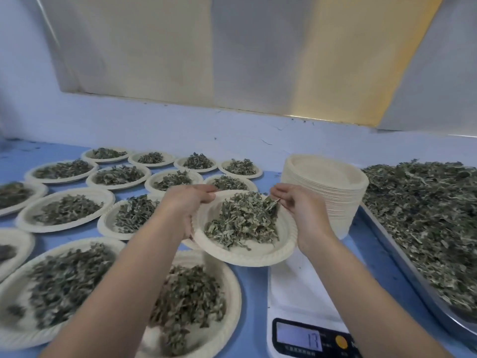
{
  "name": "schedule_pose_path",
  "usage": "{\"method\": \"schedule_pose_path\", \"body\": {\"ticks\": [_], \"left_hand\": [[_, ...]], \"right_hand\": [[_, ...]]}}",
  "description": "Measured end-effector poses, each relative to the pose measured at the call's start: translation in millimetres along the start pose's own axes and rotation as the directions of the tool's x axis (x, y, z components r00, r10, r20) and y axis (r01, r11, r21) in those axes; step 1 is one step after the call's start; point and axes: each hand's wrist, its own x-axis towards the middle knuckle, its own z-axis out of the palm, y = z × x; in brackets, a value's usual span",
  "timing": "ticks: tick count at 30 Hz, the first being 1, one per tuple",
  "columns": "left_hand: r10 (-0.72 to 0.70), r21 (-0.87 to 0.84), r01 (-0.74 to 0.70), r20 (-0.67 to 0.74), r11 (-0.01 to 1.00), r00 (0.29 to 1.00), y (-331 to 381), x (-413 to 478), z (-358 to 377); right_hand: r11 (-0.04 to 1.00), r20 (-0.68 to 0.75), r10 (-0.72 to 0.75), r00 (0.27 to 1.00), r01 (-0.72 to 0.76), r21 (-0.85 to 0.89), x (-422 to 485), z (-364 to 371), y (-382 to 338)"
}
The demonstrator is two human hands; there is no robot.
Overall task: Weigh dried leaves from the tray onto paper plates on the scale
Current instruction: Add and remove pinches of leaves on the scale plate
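1. Grips the paper plate (245, 257) at its far left rim with the left hand (191, 202), fingers (204, 193) curled down over the edge.
2. Meets the far right rim with the right hand (302, 210), its fingers (282, 196) half-curled and narrow, tips touching the dried leaves (242, 220) heaped on the plate; cannot tell whether any are pinched.
3. Keeps the plate over the far end of the white scale (291, 288), overhanging the blue desk (255, 293) to the left; resting or lifted, unclear.
4. Reads "13" on the display (299, 338), with an orange button (341, 341) just beside it; small print below too blurred to read.
5. On the right: a metal tray (402, 257) spread with loose leaves (426, 215), and a stack of empty plates (333, 197) between it and the held plate.
6. On the left: rows of filled plates (64, 210) on the desk.
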Motion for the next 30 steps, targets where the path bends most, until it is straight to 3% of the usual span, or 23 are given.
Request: {"method": "schedule_pose_path", "body": {"ticks": [6, 10, 13, 16, 19, 23, 26, 30], "left_hand": [[0.066, -0.101, -0.095, -0.262, 0.990, 0.963, 22.6, 39.8, -75.1], [0.098, -0.151, -0.208, -0.530, 0.966, 0.842, 36.0, 60.3, -124.8], [0.104, -0.164, -0.269, -0.643, 0.949, 0.758, 44.0, 71.8, -160.4], [0.081, -0.197, -0.300, -0.699, 0.933, 0.711, 49.7, 85.0, -194.9], [0.091, -0.155, -0.291, -0.727, 0.944, 0.681, 53.5, 97.6, -229.7], [0.044, -0.144, -0.193, -0.683, 0.970, 0.729, 53.9, 109.0, -276.5], [0.056, -0.062, -0.144, -0.718, 0.988, 0.694, 47.4, 113.0, -301.0], [0.293, 0.295, -0.083, -0.794, 0.952, 0.533, 36.1, 113.6, -307.5]], "right_hand": [[0.969, 0.119, 0.181, 0.976, -0.156, -0.192, 20.6, 91.0, 12.9], [0.939, 0.264, 0.310, 0.913, -0.250, -0.237, 20.3, 153.6, 25.1], [0.910, 0.362, 0.401, 0.842, -0.320, -0.263, 14.2, 199.0, 36.8], [0.901, 0.443, 0.434, 0.784, -0.377, -0.216, 8.5, 245.2, 49.7], [0.891, 0.446, 0.443, 0.777, -0.435, -0.128, 7.6, 290.4, 62.1], [0.877, 0.437, 0.469, 0.768, -0.465, -0.123, 9.8, 338.9, 78.0], [0.868, 0.429, 0.486, 0.761, -0.480, -0.131, 8.0, 363.1, 91.6], [0.867, 0.449, 0.487, 0.750, -0.480, -0.138, -1.7, 380.7, 105.7]]}}
